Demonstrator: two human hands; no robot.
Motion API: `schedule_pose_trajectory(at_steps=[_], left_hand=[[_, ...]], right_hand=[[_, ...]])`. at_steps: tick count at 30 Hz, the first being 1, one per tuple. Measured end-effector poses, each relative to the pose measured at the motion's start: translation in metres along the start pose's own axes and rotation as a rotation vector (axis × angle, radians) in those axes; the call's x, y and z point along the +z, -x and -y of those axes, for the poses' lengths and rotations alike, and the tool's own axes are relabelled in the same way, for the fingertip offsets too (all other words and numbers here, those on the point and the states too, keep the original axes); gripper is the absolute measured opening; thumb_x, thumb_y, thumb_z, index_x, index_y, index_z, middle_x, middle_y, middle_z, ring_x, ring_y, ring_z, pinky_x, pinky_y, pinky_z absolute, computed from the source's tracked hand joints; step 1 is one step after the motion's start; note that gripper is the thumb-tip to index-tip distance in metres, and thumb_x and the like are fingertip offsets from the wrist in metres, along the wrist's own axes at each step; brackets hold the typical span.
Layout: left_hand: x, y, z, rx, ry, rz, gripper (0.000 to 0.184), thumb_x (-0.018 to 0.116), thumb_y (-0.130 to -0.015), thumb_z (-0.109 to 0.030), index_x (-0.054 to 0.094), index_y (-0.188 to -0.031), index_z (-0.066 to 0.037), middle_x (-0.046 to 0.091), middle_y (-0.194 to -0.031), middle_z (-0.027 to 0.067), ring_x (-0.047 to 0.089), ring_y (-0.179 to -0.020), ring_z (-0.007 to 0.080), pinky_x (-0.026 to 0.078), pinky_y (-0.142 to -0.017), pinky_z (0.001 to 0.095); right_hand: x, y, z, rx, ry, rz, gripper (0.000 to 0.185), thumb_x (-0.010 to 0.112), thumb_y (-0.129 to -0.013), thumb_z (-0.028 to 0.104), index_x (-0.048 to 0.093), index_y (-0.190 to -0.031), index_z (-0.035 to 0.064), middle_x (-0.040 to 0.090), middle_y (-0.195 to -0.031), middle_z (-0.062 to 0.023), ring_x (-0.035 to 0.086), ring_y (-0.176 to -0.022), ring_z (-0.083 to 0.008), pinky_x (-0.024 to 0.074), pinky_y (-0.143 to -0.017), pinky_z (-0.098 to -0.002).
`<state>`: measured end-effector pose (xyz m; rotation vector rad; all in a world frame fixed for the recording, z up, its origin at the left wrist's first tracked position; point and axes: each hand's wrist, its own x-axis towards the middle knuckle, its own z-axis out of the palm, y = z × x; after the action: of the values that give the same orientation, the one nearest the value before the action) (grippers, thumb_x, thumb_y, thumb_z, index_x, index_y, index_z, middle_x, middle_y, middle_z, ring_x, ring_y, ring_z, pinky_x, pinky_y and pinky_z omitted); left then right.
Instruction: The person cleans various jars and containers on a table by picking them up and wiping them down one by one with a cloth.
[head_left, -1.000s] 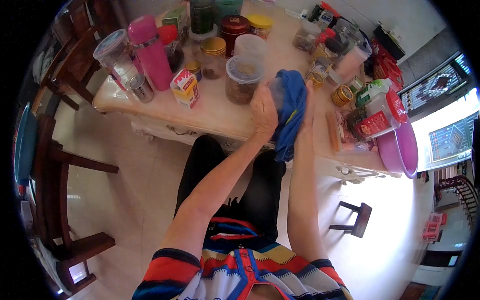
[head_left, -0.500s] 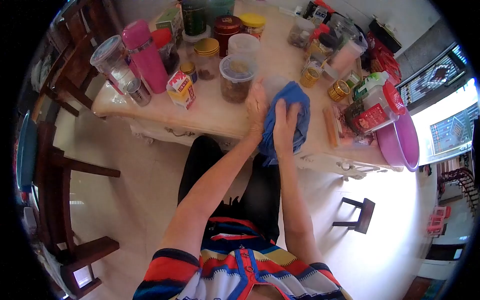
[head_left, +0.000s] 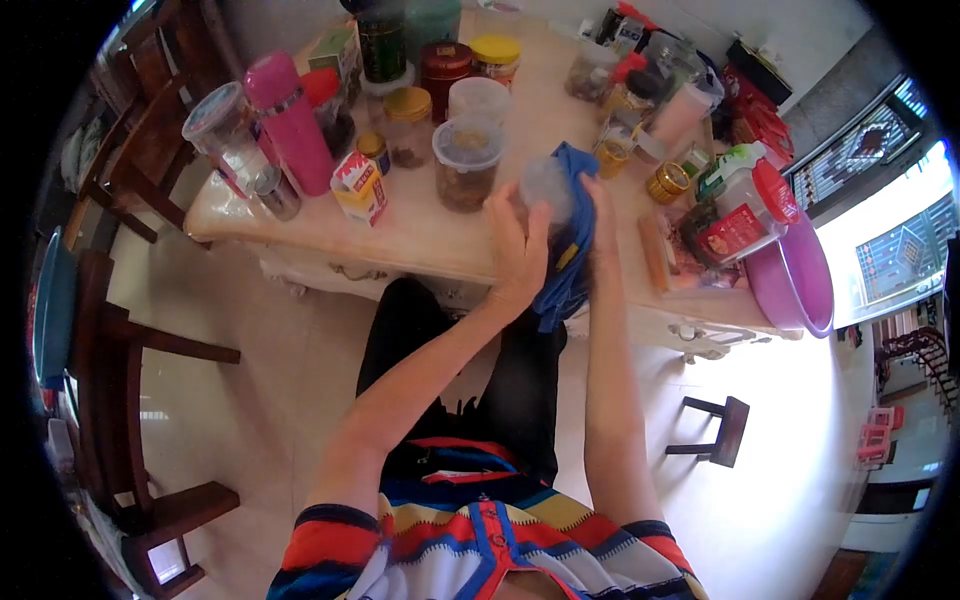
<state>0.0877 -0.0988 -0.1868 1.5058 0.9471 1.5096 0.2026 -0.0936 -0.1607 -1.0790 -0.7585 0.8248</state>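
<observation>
A translucent plastic container (head_left: 547,186) is held between my hands above the table's front edge. My left hand (head_left: 516,250) grips its left side, thumb up against it. A blue cloth (head_left: 570,255) is pressed on the container's right side and hangs down over the edge. My right hand (head_left: 602,225) holds this cloth from the right, its fingers partly hidden behind it. Just left of my left hand stands a lidded clear jar (head_left: 467,165) with brown contents. What the container holds cannot be made out.
On the table (head_left: 420,235), a pink thermos (head_left: 292,125), a yellow-red carton (head_left: 359,188) and several jars stand left. Rightward are a gold-lidded jar (head_left: 668,183), a red-lidded jar (head_left: 740,228) and a purple basin (head_left: 795,280). A stool (head_left: 722,432) stands on the floor.
The blue cloth was spread over the container under my right hand; now it is on the right side and the container shows. My right hand has moved to the right and turned sideways.
</observation>
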Motion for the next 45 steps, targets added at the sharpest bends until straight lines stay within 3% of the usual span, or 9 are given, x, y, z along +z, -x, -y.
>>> schedule_pose_trajectory(at_steps=[3,8,11,19,27,29,39,42,45], left_hand=[[-0.007,-0.022,-0.005,0.225,-0.151,-0.017,0.041,0.048,-0.092,-0.021,0.043,-0.123,0.005,0.043,-0.124,0.0251,0.044,-0.115,0.0346,0.033,-0.098,0.0387],[0.014,-0.041,0.011,0.064,0.136,0.031,0.033,0.045,-0.09,-0.015,0.052,-0.115,0.006,0.054,-0.113,0.0228,0.052,-0.105,0.0332,0.039,-0.091,0.0371],[0.015,-0.037,0.013,0.047,0.128,-0.004,0.032,0.042,-0.089,-0.012,0.055,-0.112,0.005,0.058,-0.107,0.0219,0.056,-0.099,0.0328,0.042,-0.088,0.0363],[0.005,-0.036,0.02,0.038,0.154,0.03,0.032,0.041,-0.088,-0.013,0.055,-0.113,0.003,0.059,-0.104,0.0205,0.057,-0.096,0.032,0.043,-0.086,0.036],[0.014,-0.035,0.005,0.213,0.013,-0.095,0.032,0.043,-0.086,-0.009,0.053,-0.112,0.005,0.055,-0.104,0.0228,0.052,-0.097,0.0364,0.041,-0.088,0.0388],[0.015,-0.035,0.008,0.222,0.002,-0.112,0.032,0.043,-0.085,-0.009,0.053,-0.112,0.005,0.055,-0.103,0.0227,0.052,-0.096,0.0364,0.041,-0.088,0.0392],[0.014,-0.037,0.019,0.222,-0.036,-0.094,0.034,0.045,-0.084,-0.01,0.053,-0.115,0.003,0.054,-0.104,0.0221,0.052,-0.096,0.0364,0.041,-0.087,0.0393],[0.012,-0.038,0.024,0.248,-0.045,-0.069,0.034,0.045,-0.085,-0.011,0.053,-0.115,0.002,0.054,-0.105,0.0222,0.052,-0.097,0.0366,0.041,-0.087,0.0392],[0.012,-0.037,0.017,0.177,-0.039,-0.059,0.033,0.044,-0.086,-0.012,0.053,-0.114,0.003,0.054,-0.104,0.0222,0.052,-0.097,0.0371,0.041,-0.087,0.0392]], right_hand=[[-0.007,-0.005,0.001,0.085,-0.013,0.058,0.041,0.055,-0.086,0.032,0.056,-0.111,-0.0001,0.057,-0.102,-0.0019,0.052,-0.092,-0.0118,0.041,-0.085,-0.0246],[0.0,0.003,0.002,-0.066,0.129,0.121,0.049,0.05,-0.091,0.033,0.051,-0.121,-0.006,0.055,-0.115,-0.0067,0.051,-0.106,-0.0142,0.0368,-0.095,-0.0258],[0.021,0.025,-0.022,-0.119,-0.094,-0.241,0.057,0.037,-0.099,0.039,0.043,-0.128,-0.0094,0.044,-0.133,-0.0115,0.038,-0.124,-0.0173,0.0234,-0.106,-0.0279],[0.03,0.05,-0.021,-0.295,0.456,-0.129,0.03,0.054,-0.091,0.016,0.052,-0.113,-0.0037,0.052,-0.114,-0.0102,0.047,-0.106,-0.0169,0.0348,-0.092,-0.03],[0.007,-0.016,0.0,0.186,-0.158,0.087,0.033,0.06,-0.086,0.025,0.06,-0.104,-0.003,0.061,-0.102,-0.0028,0.057,-0.088,-0.0167,0.0452,-0.079,-0.0275],[0.015,-0.008,-0.006,0.185,-0.333,-0.126,0.044,0.051,-0.092,0.026,0.05,-0.124,-0.004,0.055,-0.123,-0.0092,0.053,-0.109,-0.0201,0.0407,-0.095,-0.0292],[-0.011,0.038,-0.109,-0.147,0.504,-0.235,0.051,0.037,-0.098,0.024,0.027,-0.139,-0.0052,0.029,-0.145,-0.0151,0.027,-0.133,-0.0246,0.0186,-0.11,-0.0312],[0.012,0.048,-0.052,-0.034,0.48,-0.321,0.058,0.039,-0.098,0.031,0.025,-0.14,-0.0058,0.025,-0.147,-0.0163,0.024,-0.136,-0.0247,0.0159,-0.111,-0.0305],[0.037,0.041,-0.011,-0.537,0.534,-0.091,0.04,0.043,-0.097,0.023,0.044,-0.123,-0.0076,0.042,-0.132,-0.0167,0.04,-0.121,-0.0255,0.0279,-0.102,-0.0334]])
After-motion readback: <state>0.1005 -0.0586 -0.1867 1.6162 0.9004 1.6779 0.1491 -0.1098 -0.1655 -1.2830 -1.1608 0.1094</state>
